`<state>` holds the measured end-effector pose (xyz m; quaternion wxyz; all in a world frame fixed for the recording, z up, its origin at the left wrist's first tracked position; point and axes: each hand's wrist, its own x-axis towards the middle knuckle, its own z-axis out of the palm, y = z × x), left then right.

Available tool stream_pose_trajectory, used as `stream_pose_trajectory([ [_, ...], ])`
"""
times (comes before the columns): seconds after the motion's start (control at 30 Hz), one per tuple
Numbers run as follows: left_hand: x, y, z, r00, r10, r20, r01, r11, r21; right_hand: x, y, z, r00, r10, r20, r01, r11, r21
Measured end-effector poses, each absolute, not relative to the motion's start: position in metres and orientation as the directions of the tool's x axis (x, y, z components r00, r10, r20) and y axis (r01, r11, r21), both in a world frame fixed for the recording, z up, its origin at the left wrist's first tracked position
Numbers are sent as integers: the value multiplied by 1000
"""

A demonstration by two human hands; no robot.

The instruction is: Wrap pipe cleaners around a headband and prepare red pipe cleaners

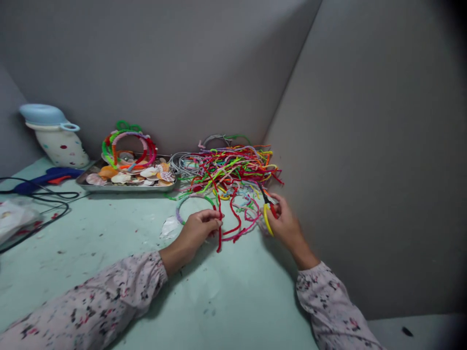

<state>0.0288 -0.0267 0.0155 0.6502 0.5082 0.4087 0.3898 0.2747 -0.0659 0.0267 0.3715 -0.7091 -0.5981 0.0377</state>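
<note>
My left hand point(199, 232) pinches a red fuzzy stem point(219, 238) that stands nearly upright between the fingertips. Just behind that hand a ring point(182, 204) wrapped in purple and green lies on the table. To the right, my right hand point(286, 223) is wrapped round pliers point(268, 218) with yellow and red handles, their dark jaws pointing toward the pile. Between the hands lie loose red and pink stems point(239, 231). Behind them is a heap of many-coloured fuzzy stems point(237, 165), with coiled grey wire point(186, 164) at its left side.
A metal tray point(124, 188) holds seashells and several colourful wrapped rings point(129, 141). At the far left are a white bottle point(60, 146) with a blue lid, a blue tool point(44, 179), black cables point(54, 199) and a plastic bag point(14, 218). Grey panels point(365, 170) rise behind and right.
</note>
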Motion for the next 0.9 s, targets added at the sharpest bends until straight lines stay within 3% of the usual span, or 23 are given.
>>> stream_pose_trajectory([
  [0.07,29,-28,18,380,915,-136,-115,193,974,286,-63,25,379,869,317,861,-205,-466],
  [0.17,29,-30,21,408,904,-129,-141,202,969,292,-63,26,402,892,207,894,-334,-298],
  [0.4,30,-33,23,484,868,-109,-176,219,960,290,-64,29,399,916,49,914,-392,-106],
  [0.6,29,-36,30,510,854,-102,-160,211,964,289,-68,37,313,943,114,949,-315,-6],
  [0.7,29,-38,34,512,853,-103,-152,208,966,275,-71,50,207,934,292,976,-176,-131],
  [0.77,30,-39,37,529,842,-100,-145,206,968,259,-70,60,128,933,336,911,23,-412],
  [0.83,30,-40,39,562,822,-91,-144,206,968,241,-66,67,53,968,245,722,133,-679],
  [0.9,31,-41,40,592,801,-85,-140,206,968,225,-61,70,7,985,171,547,140,-825],
])
